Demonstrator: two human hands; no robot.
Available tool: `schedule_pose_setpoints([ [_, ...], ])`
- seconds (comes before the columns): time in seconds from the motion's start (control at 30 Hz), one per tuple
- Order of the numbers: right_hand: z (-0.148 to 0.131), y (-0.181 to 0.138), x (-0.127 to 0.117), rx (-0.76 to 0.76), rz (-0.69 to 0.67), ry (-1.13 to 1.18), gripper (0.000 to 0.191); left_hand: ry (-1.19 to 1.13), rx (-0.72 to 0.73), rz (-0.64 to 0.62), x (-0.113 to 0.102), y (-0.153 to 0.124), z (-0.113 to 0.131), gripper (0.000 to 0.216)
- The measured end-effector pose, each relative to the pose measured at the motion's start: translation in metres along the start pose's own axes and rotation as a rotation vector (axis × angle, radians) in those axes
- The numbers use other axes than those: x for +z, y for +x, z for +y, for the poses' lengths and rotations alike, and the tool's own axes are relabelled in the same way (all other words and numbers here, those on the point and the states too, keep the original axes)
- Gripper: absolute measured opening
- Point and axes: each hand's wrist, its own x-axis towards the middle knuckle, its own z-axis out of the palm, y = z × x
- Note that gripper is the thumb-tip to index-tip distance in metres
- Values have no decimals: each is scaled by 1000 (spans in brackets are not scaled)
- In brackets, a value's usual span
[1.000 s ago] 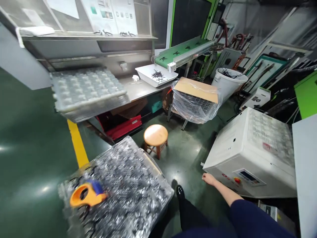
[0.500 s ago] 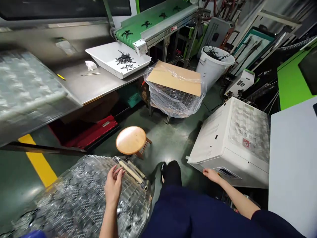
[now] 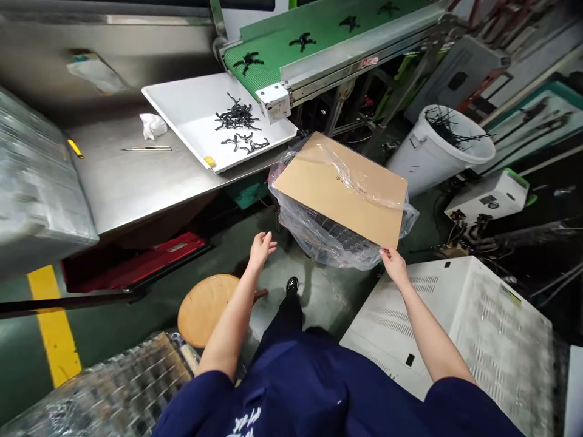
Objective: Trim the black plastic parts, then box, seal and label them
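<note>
From my distant seat, I have the right hand (image 3: 394, 265) with its fingertips at the near right corner of the cardboard sheet (image 3: 341, 200), though I cannot tell whether they pinch the board, the clear plastic film (image 3: 314, 246) or neither. I see the left hand (image 3: 262, 250) holding nothing, fingers loosely parted, near the film's left side. The sheet lies over dark contents (image 3: 334, 227) within the film, between the white tray (image 3: 182, 109) and the white bin (image 3: 423, 152).
</note>
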Motion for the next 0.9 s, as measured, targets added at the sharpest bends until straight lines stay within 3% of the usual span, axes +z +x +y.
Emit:
schedule_pose_setpoints([
  [0.1,-19,34,-5,-91,-14,8,40,22,-93,-22,50,52,33,75],
  [0.17,-26,49,-6,-136,-42,12,41,38,-146,-22,71,80,45,86],
  [0.23,-35,67,-5,-190,-74,14,41,38,-172,0,83,101,52,84],
  [0.3,-53,90,2,-307,-93,-18,42,13,-160,42,87,115,56,66],
  [0.43,-118,131,37,-739,-166,-200,61,-64,-71,135,84,123,59,11],
  [0.53,-162,144,68,-997,-319,-360,73,-110,19,201,75,114,65,12],
  [0.63,-174,151,84,-1012,-421,-490,67,-152,122,246,58,99,81,13],
  [0.77,-155,153,78,-943,-442,-553,62,-212,247,264,33,86,119,21],
  [0.9,-164,167,66,-955,-473,-479,55,-235,277,145,31,86,159,30],
])
